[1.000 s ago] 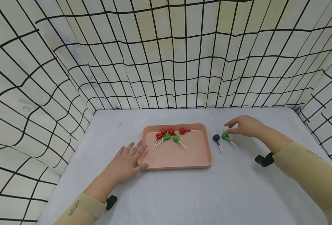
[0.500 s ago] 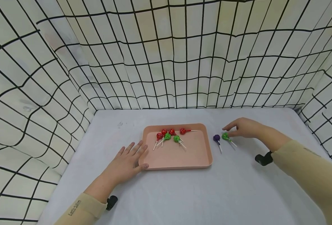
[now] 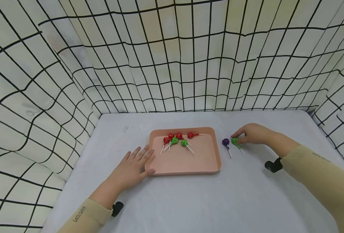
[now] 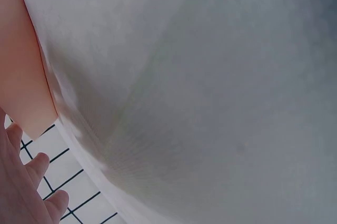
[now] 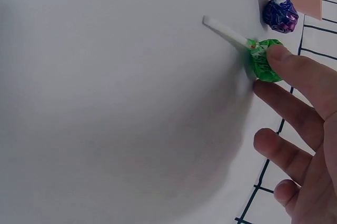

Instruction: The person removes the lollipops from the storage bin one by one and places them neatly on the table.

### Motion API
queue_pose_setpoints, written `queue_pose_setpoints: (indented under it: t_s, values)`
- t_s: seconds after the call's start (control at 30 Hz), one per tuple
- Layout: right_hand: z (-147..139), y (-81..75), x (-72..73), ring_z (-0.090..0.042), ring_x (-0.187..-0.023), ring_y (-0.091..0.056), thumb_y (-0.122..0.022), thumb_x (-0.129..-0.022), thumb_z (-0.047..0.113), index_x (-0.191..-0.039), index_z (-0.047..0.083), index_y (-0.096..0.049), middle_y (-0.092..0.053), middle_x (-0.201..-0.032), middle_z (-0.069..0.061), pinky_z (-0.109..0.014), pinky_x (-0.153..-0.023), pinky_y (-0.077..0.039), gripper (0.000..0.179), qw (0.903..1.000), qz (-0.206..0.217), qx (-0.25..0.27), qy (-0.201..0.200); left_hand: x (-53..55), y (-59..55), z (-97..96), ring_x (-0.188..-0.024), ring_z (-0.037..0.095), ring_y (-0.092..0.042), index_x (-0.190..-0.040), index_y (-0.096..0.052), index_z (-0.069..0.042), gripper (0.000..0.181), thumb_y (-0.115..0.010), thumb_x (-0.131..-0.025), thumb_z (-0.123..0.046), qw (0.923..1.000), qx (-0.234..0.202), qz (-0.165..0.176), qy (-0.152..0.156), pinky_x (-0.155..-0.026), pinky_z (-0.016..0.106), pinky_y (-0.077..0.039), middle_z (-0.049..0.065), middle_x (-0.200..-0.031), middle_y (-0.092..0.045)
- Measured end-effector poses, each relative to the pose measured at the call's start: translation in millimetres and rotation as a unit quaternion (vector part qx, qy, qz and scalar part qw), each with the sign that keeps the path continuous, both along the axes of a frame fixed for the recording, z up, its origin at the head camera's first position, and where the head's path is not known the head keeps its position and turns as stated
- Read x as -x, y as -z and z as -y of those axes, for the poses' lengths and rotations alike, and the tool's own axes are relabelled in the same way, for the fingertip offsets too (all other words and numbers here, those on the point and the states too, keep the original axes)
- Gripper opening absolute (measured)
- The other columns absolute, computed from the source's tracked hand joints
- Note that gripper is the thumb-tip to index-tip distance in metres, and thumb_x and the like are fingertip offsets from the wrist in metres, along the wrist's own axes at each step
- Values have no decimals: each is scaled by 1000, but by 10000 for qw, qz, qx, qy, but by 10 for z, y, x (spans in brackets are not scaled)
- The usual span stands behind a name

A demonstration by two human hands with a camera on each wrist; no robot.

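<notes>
Right of the tray, my right hand (image 3: 255, 133) pinches the green-wrapped head of a lollipop (image 5: 260, 66) between thumb and forefinger, the other fingers spread apart below. Its white stick points away from the hand. Beside it a purple lollipop (image 3: 225, 142) lies on the table. My left hand (image 3: 129, 170) is spread flat with its fingertips and thumb at the left rim of the pink tray (image 3: 186, 165). In the tray lie several red lollipops (image 3: 190, 135) and two green lollipops (image 3: 184, 142), mostly grouped toward its back left.
A white cloth covers the table (image 3: 183, 204). Black-lined grid fabric walls (image 3: 172, 64) rise behind the table and along both sides. A small black wrist device (image 3: 273, 165) sits under the right sleeve, and a similar one under the left.
My right hand has come down and slightly forward onto the green lollipop, which is now between thumb and finger and has turned a little. The left hand keeps its place at the tray.
</notes>
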State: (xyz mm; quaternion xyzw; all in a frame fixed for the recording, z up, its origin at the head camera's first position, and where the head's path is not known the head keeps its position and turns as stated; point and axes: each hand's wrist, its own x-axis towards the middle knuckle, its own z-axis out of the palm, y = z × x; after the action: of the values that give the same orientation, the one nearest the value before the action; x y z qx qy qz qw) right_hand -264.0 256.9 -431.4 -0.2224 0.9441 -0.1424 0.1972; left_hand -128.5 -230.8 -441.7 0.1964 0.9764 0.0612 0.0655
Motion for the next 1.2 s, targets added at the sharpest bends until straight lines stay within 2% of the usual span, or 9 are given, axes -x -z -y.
queue_pose_setpoints:
  t_s: [0.13, 0.23, 0.53, 0.8, 0.93, 1.2]
  values:
    - [5, 9, -14, -33, -117, -61, -75, -89, 28, -119, 23, -75, -69, -123, -7, -54, -99, -47, 31, 9999, -158, 9, -7, -3, 5, -3, -150, 34, -17, -159, -24, -23, 83, -41, -94, -71, 10000, -6, 22, -25, -119, 60, -13, 0, -166, -16]
    - [6, 21, -18, -34, -118, -60, -75, -89, 27, -119, 22, -75, -70, -121, -6, -55, -99, -46, 31, 9997, -238, -5, -24, 3, 14, 0, -150, 35, -17, -159, -23, -24, 83, -40, -94, -72, 10000, 25, 2, -27, -119, 59, -13, 0, -166, -16]
    - [67, 22, 5, -32, -115, -62, -76, -88, 28, -117, 20, -76, -73, -111, -1, -55, -99, -46, 30, 9990, -427, -52, -109, -1, -26, 20, -149, 36, -19, -159, -26, -21, 82, -44, -94, -69, 10000, -35, -26, -17, -118, 61, -14, 2, -165, -19]
    - [78, 24, -29, -28, -109, -63, -76, -88, 32, -116, 18, -76, -73, -104, 3, -54, -96, -47, 31, 9990, -427, -91, -24, 22, 62, 22, -150, 34, -17, -159, -23, -23, 86, -36, -92, -76, 10000, 21, -6, 29, -118, 60, -14, 0, -166, -16]
    - [101, 15, -44, -26, -106, -63, -77, -87, 32, -116, 18, -76, -73, -104, 3, -53, -94, -48, 32, 9991, -409, -46, -31, 17, 53, 15, -149, 36, -19, -158, -27, -21, 86, -38, -92, -74, 9999, -94, -84, 66, -117, 62, -15, 2, -165, -19]
    - [133, 16, -59, -25, -104, -62, -76, -87, 33, -117, 18, -75, -72, -104, 3, -50, -92, -50, 34, 9992, -403, -74, -4, 13, 64, 31, -150, 34, -18, -159, -24, -24, 85, -39, -92, -74, 10000, -48, -55, 3, -118, 60, -14, -1, -166, -17]
